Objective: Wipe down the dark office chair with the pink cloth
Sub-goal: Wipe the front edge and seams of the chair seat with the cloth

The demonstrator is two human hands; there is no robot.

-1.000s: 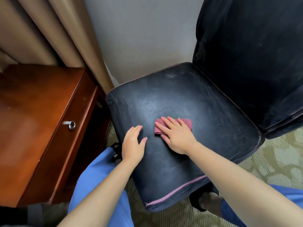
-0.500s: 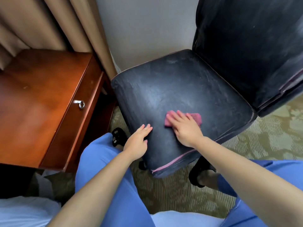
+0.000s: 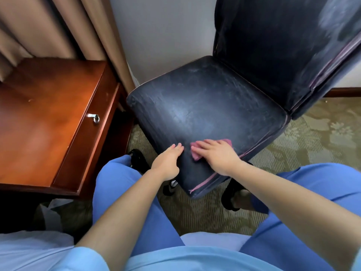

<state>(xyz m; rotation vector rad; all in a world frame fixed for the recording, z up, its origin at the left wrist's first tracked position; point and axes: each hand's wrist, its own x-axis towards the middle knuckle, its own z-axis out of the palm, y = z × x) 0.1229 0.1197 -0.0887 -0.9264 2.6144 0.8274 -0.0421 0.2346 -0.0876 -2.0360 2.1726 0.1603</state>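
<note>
The dark office chair (image 3: 211, 106) stands in front of me, its worn seat facing me and its tall backrest at the upper right. A pink cloth (image 3: 195, 154) lies on the seat near its front edge. My right hand (image 3: 216, 155) presses flat on the cloth with straight fingers and covers most of it. My left hand (image 3: 169, 161) rests with straight fingers on the seat's front left corner, just left of the cloth.
A reddish wooden desk (image 3: 45, 118) with a metal drawer knob (image 3: 95, 117) stands close to the chair's left. Beige curtains (image 3: 64, 26) hang behind it. Patterned carpet (image 3: 316, 137) lies to the right. My blue-clad knees (image 3: 121, 192) flank the chair's front.
My right hand has drawn the cloth from the seat's middle toward its front edge. My left hand slid back to the front corner. The view has pulled back from the chair.
</note>
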